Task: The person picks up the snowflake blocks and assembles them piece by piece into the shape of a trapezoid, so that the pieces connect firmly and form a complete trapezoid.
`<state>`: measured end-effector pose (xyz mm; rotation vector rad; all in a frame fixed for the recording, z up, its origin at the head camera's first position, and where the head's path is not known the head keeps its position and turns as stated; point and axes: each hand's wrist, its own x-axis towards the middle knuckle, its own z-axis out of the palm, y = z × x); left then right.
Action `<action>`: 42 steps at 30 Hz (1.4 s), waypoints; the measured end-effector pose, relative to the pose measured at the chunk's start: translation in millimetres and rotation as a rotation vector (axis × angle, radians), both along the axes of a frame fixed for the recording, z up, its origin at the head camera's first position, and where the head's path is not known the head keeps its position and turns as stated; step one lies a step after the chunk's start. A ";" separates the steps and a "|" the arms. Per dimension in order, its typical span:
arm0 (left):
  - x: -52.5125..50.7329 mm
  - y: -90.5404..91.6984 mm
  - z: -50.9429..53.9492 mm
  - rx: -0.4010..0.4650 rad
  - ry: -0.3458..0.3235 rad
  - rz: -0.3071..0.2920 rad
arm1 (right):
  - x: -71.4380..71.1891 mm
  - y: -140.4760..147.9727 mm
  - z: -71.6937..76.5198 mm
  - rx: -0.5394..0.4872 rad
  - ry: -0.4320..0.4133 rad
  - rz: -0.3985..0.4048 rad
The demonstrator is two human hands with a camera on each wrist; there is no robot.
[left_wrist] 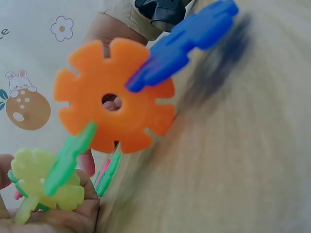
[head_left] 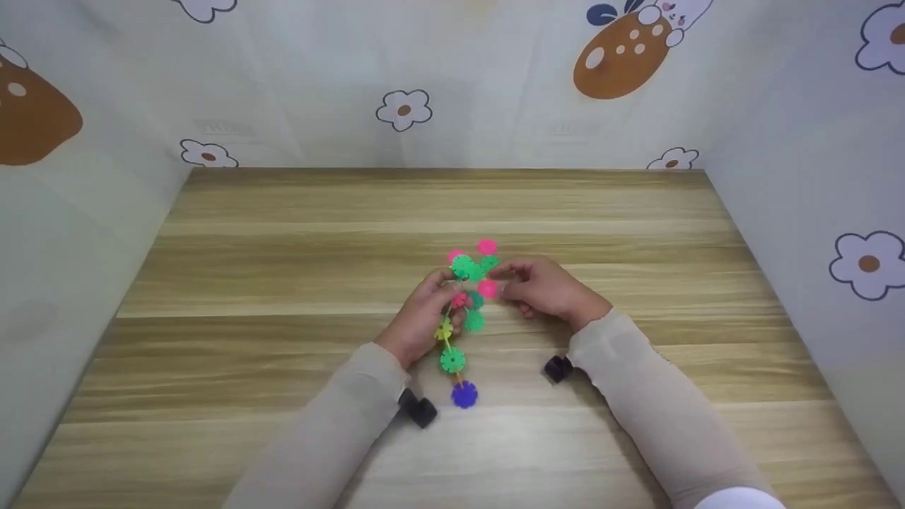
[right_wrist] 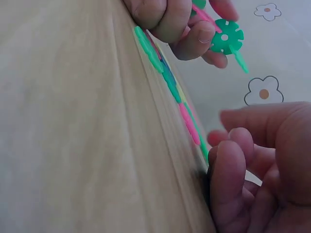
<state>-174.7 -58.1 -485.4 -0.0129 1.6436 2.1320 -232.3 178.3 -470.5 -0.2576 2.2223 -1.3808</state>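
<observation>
My left hand (head_left: pixel 424 314) grips a chain of interlocking flower-shaped plastic discs near the middle of the table. From it the chain hangs toward me: a yellow disc (head_left: pixel 444 329), a green disc (head_left: pixel 452 360), an orange disc (left_wrist: pixel 141 128) and a blue disc (head_left: pixel 464 394) at the end. More discs, pink and green, stick out by the left fingers. My right hand (head_left: pixel 548 286) is just right of these, its fingers loosely bent beside a pink disc (head_left: pixel 487 288). Nothing shows between its fingertips in the right wrist view.
Beyond the hands, discs lie flat on the wooden table (head_left: pixel 283 396), among them a pink disc (right_wrist: pixel 188 124) and a green disc (right_wrist: pixel 148 48). Fabric walls (head_left: pixel 304 85) with flower prints enclose the table at the back and sides. A black wrist camera (head_left: pixel 557 368) sits by the right cuff.
</observation>
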 end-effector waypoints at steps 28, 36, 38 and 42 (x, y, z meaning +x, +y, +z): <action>-1.4 -2.5 -6.1 0.037 0.111 -0.055 | 12.6 -17.0 -11.9 -0.377 0.017 -0.057; -1.7 -2.3 -4.8 0.035 0.131 -0.101 | 15.7 -21.0 -12.8 -0.467 0.018 -0.062; -2.0 -2.3 -5.1 0.026 0.148 -0.113 | 15.6 -21.0 -13.0 -0.477 0.025 -0.056; -1.7 -2.2 -5.3 0.006 0.155 -0.121 | 16.6 -21.4 -13.8 -0.492 0.043 -0.030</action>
